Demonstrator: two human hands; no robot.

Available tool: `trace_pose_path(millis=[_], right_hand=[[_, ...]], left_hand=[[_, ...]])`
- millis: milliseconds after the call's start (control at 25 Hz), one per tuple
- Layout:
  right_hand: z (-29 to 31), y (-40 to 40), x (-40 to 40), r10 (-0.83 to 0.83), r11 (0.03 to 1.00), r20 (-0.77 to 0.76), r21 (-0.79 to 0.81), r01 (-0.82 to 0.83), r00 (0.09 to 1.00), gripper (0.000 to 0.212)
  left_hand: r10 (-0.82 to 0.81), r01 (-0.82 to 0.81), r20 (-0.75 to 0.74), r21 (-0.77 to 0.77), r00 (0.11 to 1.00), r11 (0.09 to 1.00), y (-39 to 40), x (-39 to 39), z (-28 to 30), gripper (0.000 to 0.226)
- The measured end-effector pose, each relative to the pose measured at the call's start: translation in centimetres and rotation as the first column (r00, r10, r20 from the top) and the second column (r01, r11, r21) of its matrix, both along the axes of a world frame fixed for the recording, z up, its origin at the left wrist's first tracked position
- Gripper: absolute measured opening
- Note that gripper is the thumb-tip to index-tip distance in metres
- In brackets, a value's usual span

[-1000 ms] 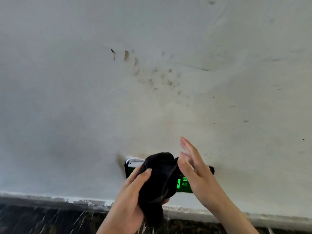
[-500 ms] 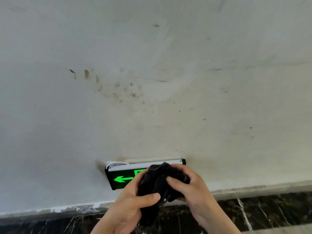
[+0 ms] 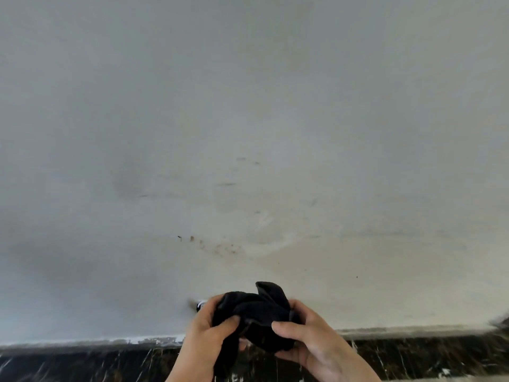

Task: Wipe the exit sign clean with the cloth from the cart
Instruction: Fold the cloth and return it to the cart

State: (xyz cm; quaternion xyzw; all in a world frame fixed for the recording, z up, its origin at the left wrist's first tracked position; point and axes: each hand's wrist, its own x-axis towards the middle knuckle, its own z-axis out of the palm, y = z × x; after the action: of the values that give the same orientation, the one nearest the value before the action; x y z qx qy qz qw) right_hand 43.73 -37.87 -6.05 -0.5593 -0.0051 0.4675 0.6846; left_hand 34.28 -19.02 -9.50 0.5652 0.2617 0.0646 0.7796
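1. Pale plaster wall (image 3: 248, 119) fills most of the view, with brown specks (image 3: 217, 245) near its lower middle.
2. Dark marble skirting (image 3: 82, 362) runs along the bottom.
3. Both hands, left hand (image 3: 205, 340) and right hand (image 3: 314, 343), clench the bunched black cloth (image 3: 259, 312).
4. Only a corner of the exit sign (image 3: 200, 304) shows, behind the cloth.

A pale grey-white wall (image 3: 248, 119) fills most of the view. Small brown stains (image 3: 217, 245) dot it a little left of centre, low down, with faint scuffs (image 3: 227, 184) above them. Along the bottom runs a dark marble baseboard (image 3: 82, 365) veined with white, its upper edge ragged with chipped paint (image 3: 137, 341).
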Motion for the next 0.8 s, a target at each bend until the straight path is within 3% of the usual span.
trace_pose_path(millis=[160,240,440,640,800], right_hand=[[9.2,-0.2,-1.9,0.094,0.982,0.083,0.157,-0.106,0.992,0.073],[11.9,0.7,-3.0,0.117,0.979,0.190,0.142,-0.145,0.975,0.078],[14.6,3.7,-5.4,0.193,0.975,0.339,0.038,-0.218,0.921,0.040],[14.5,7.5,-8.1,0.485,0.862,0.140,0.085,-0.499,0.863,0.030],[13.6,12.4,-11.2,0.534,0.843,0.163,-0.026,-0.537,0.830,0.021]], left_hand=[[0.109,-0.110,0.031,0.015,0.994,0.994,-1.2,-3.0,9.4,0.035],[0.140,-0.141,0.039,0.020,0.989,0.990,-1.4,-4.6,12.5,0.042],[0.190,-0.191,0.009,0.028,0.982,0.981,-0.3,-9.8,15.8,0.027],[0.150,-0.141,0.046,-0.153,0.988,0.978,1.4,-16.7,17.1,0.037],[0.352,-0.350,-0.003,-0.136,0.936,0.927,3.5,-21.2,16.4,0.045]])
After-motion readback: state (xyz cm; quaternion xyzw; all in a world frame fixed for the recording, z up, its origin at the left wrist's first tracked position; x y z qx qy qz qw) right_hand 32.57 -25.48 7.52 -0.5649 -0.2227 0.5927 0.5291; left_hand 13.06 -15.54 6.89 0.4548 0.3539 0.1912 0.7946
